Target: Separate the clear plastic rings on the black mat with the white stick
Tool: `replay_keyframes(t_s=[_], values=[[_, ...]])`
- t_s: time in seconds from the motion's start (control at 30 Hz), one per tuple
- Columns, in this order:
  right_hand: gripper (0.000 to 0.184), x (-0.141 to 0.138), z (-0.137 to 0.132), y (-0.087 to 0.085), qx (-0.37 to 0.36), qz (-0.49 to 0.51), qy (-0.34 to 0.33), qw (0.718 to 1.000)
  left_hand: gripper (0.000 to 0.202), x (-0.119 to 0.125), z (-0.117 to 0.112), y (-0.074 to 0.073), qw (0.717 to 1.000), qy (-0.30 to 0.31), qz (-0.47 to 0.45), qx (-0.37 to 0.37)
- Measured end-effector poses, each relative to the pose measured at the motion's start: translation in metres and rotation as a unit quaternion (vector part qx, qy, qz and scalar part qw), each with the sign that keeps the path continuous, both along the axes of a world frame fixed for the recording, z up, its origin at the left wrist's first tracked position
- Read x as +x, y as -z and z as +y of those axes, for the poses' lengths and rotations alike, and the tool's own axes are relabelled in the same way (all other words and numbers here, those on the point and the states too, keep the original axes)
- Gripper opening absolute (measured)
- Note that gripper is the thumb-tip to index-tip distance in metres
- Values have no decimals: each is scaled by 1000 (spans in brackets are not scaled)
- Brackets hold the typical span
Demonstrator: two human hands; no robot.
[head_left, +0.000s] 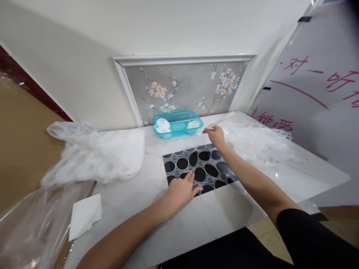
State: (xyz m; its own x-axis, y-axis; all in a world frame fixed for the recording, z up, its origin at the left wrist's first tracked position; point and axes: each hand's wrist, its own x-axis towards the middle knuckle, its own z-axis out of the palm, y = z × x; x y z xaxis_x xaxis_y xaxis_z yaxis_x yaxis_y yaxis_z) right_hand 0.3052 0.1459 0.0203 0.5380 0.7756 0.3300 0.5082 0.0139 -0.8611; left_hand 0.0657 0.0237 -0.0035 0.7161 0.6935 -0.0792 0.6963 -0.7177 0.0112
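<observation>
My left hand (181, 189) lies with its fingers stretched out on a dark sheet (211, 170) printed with black ovals and grey rings. Farther back, my right hand (215, 136) is closed on a thin pale flat stick (221, 121), which points up to the right. Its exact kind is too small to make out. Just left of the right hand stands a turquoise plastic basket (179, 131), with white rounded pieces (162, 124) at its left end and another white piece (193, 124) at its right.
Translucent white sheets with oval cutouts (98, 158) are piled at the left, and a loose heap of similar clear material (259, 140) lies at the right. A white paper (85, 216) rests near the table's left edge. A whiteboard (314, 112) stands at the right.
</observation>
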Motion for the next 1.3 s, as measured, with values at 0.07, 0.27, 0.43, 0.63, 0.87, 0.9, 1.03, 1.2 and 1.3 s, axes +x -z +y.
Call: replay_keyframes(t_s=[0.07,0.27,0.43,0.63,0.87,0.9,1.03,1.2,1.3], values=[[19,7,2,0,23,44,-36,998,62,1,0,1,1000,-3,5,5],[17,13,-3,7,56,124,-40,990,61,2,0,-1,1000,-11,9,6],[14,18,-8,-8,103,173,-41,979,64,1,-1,-4,1000,-11,14,0],[12,-1,-27,-27,72,321,-156,931,65,3,-2,-9,1000,-17,22,-5],[13,-33,-44,-32,20,497,-294,816,66,4,-2,-6,999,-23,23,1],[13,-35,-46,-35,33,520,-306,797,66,4,-2,-6,999,-23,24,1],[12,-42,-54,-52,84,529,-321,781,66,4,-2,-5,999,-22,23,-1],[19,-46,-56,-50,76,424,-345,834,66,4,-3,-4,1000,-19,17,5],[17,-49,-52,-28,19,304,-386,871,66,5,-3,-4,1000,-22,21,4]])
